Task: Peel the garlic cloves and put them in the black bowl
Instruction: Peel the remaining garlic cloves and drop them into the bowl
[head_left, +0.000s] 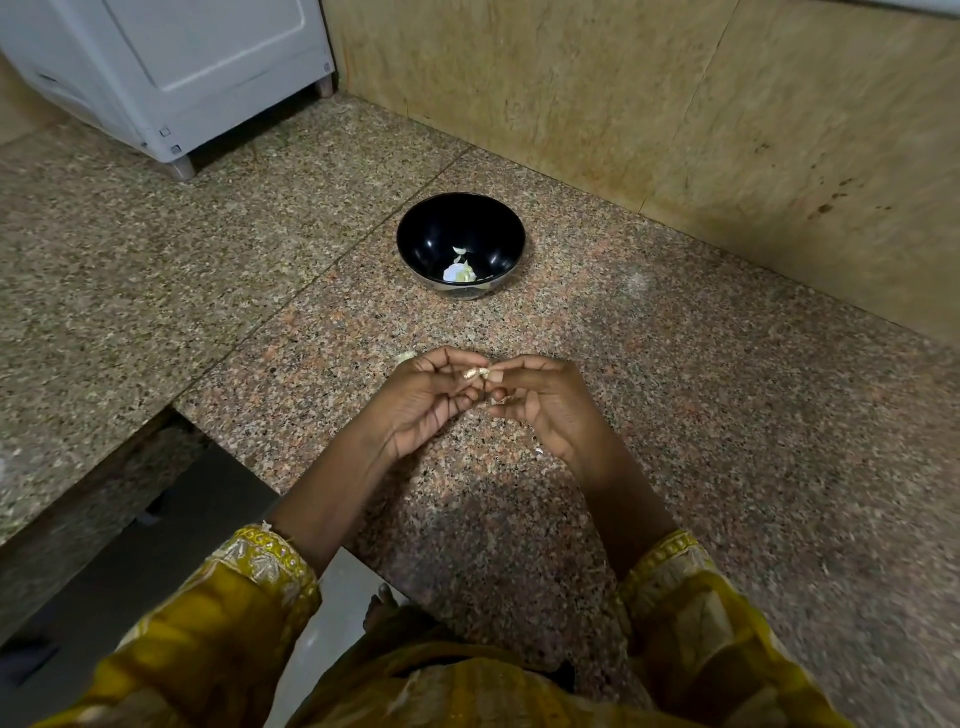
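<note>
A black bowl (461, 244) stands on the speckled granite counter (701, 415), with a few pale garlic pieces (459, 271) lying at its bottom. Nearer to me, my left hand (426, 402) and my right hand (540, 402) meet above the counter. Both pinch a small garlic clove (478, 373) between their fingertips; most of the clove is hidden by the fingers. A scrap of pale garlic skin (406, 357) lies on the counter just left of my left hand.
A white appliance (171, 78) on short feet stands at the back left of the counter. A tan stone wall (675, 104) runs along the back and right. The counter's edge drops to the floor at the lower left.
</note>
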